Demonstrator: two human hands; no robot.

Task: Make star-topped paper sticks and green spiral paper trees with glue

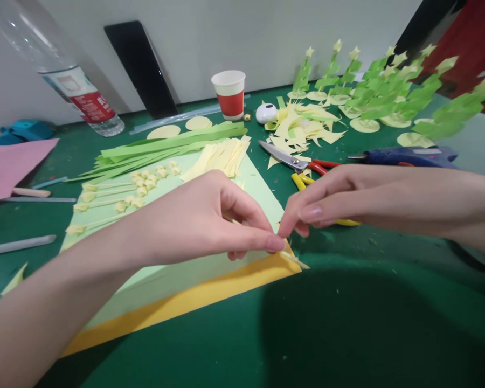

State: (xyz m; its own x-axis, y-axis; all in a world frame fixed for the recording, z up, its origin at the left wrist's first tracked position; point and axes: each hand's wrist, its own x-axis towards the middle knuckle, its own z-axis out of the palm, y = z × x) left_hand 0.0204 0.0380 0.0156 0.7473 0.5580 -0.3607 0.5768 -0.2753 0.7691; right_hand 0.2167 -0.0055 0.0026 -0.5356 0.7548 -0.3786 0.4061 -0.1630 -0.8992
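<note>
My left hand is closed in a pinch on a narrow pale yellow paper strip, whose end sticks out past the thumb. Part of the strip is hidden inside the fingers. My right hand comes in from the right, fingers loosely bent and thumb apart from the index finger; its index fingertip is at the left thumb tip. Below both hands lie a light green sheet and an orange-yellow sheet. Cream paper strips and small folded paper stars rest on the green sheet, some stars on thin stems.
Scissors, yellow-handled pliers and a blue glue gun lie right of the sheets. Behind stand a paper cup, bottle, phone and several green paper plants. Paper scraps lie by the scissors.
</note>
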